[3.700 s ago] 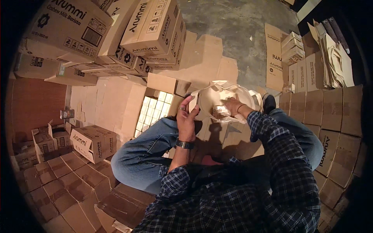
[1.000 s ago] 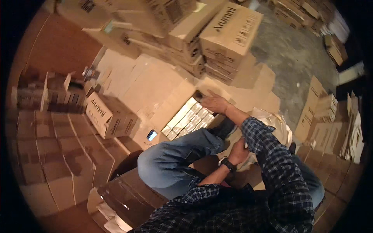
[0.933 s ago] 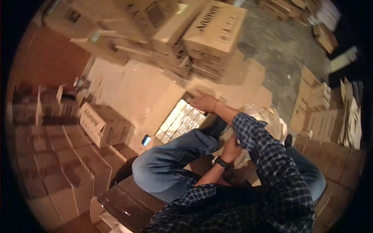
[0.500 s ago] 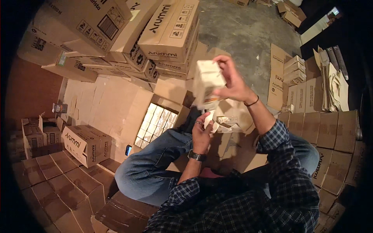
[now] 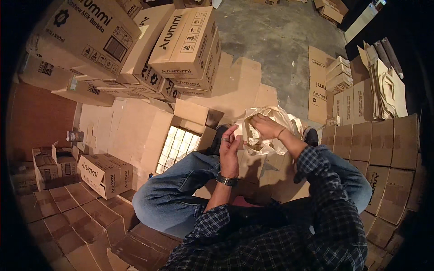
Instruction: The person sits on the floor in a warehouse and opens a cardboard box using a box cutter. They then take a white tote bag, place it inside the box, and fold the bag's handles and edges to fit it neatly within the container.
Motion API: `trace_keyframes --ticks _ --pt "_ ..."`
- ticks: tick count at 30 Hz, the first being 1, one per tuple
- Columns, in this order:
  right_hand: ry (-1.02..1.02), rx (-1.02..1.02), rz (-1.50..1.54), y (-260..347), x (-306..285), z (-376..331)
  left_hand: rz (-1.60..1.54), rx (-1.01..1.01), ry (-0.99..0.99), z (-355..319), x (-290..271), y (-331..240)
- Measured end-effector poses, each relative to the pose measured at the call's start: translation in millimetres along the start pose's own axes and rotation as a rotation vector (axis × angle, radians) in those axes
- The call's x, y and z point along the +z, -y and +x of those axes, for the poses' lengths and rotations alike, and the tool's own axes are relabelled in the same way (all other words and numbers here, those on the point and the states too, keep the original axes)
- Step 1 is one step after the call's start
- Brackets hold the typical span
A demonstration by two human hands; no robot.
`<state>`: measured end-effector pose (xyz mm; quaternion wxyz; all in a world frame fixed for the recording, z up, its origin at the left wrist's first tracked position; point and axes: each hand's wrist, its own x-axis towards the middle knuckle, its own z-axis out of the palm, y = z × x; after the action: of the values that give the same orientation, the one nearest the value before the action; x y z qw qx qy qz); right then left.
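A cream bag (image 5: 289,118) stands with its mouth spread between my lower legs. My left hand (image 5: 229,147) is closed on the bag's near left rim, thumb and fingers pinching the edge. Inside the mouth, my right hand (image 5: 270,128) reaches in with its fingers stretched out, lying against a white carton (image 5: 254,134). Part of that carton is hidden by the hand and the bag's folds. Left of the bag, an opened cardboard box (image 5: 158,147) holds rows of pale-topped cartons (image 5: 180,145).
Stacked brown boxes (image 5: 185,43) rise at the far left. More boxes line the right side (image 5: 382,144) and near left (image 5: 68,212). Folded cream bags (image 5: 389,90) lean at the right beside a small pile of cartons (image 5: 339,74). Flattened cardboard (image 5: 244,79) covers part of the concrete floor.
My right hand has gone down into the bag; the white carton it held up in the air is no longer raised. My left hand stays at the bag's rim, which is now spread wider.
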<state>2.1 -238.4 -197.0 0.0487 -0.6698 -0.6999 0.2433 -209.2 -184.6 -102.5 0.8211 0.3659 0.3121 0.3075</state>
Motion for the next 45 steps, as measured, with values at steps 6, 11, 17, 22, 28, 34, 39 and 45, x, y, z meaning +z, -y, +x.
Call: trace_keyframes --ticks 6,11,17,22,28,34,39,45 --pt "0.152 0.224 0.089 -45 60 22 0.065 -0.005 0.039 -1 10 3" --pt "0.063 0.331 -0.037 -31 61 18 0.102 -0.024 -0.004 -2 5 -2" --pt "-0.081 0.458 -0.003 -26 84 1 0.166 0.011 0.035 -2 -1 9" --pt "-0.036 0.677 0.056 -26 92 8 0.179 -0.023 0.059 -1 -3 9" --pt "0.217 0.578 0.086 -74 82 7 0.117 0.060 0.070 -4 5 -2" --pt "0.465 0.255 0.342 14 -70 10 0.379 0.099 -0.019 3 -19 27" --pt "-0.143 -0.193 0.899 137 -135 82 0.495 0.029 0.022 -5 -31 49" --pt "0.071 -0.173 0.177 144 26 216 0.711 0.055 0.100 -16 -30 64"
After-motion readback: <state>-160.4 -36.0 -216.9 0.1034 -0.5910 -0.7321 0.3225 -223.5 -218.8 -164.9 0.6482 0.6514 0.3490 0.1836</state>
